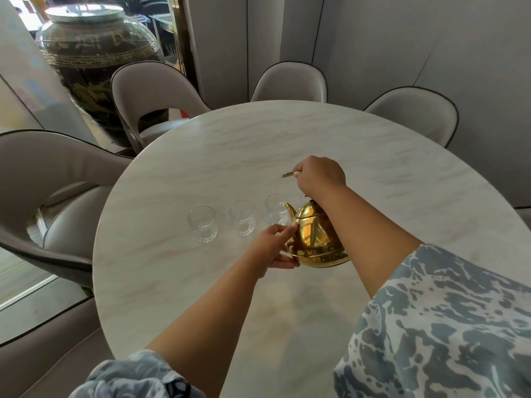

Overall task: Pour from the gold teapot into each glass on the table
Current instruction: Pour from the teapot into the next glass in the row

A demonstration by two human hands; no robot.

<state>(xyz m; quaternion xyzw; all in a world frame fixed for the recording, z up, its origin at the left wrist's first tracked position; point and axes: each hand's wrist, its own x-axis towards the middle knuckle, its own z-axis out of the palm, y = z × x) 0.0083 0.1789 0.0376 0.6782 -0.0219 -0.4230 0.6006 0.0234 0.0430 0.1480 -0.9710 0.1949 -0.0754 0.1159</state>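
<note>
The gold teapot is near the middle of the round marble table, its spout pointing left toward the nearest glass. My right hand is closed around the teapot's overhead handle above the lid. My left hand presses against the teapot's lower left side, thumb under the base and fingers on the belly. Three clear cut glasses stand in a row left of the pot: the left glass, the middle glass, and the right glass just behind the spout. All three look empty.
Grey padded chairs ring the table: two at the left, one at the back, one at the back right. A large dark ceramic jar stands beyond the left chairs. Grey wall panels are behind.
</note>
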